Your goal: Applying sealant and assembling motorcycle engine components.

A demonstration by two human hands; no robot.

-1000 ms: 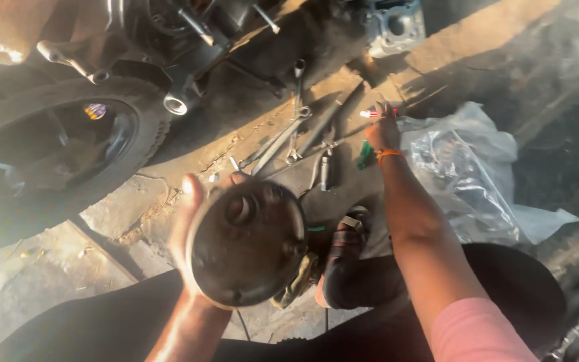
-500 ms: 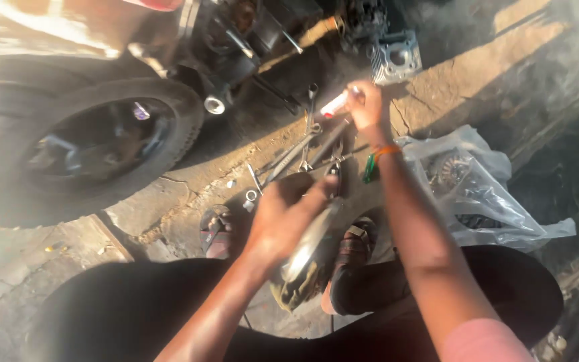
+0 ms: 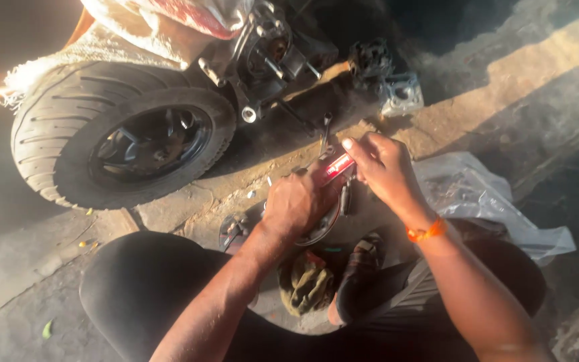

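My left hand (image 3: 294,204) grips a round dark metal drum part (image 3: 323,226), held edge-on over the ground between my knees. My right hand (image 3: 384,167), with an orange band at the wrist, holds a small red tube (image 3: 338,165) against the top of that part. Most of the metal part is hidden behind my left hand.
A scooter's rear tyre (image 3: 122,137) stands at the left with the engine casing (image 3: 273,53) beside it. Wrenches (image 3: 325,131) lie on the ground ahead. A clear plastic bag (image 3: 477,194) lies to the right. Dirty gloves (image 3: 308,281) and my sandalled foot (image 3: 360,268) are below.
My left hand has turned the round part from flat-on to edge-on and brought it forward. My right hand picked up the red tube and drew it back to the part.
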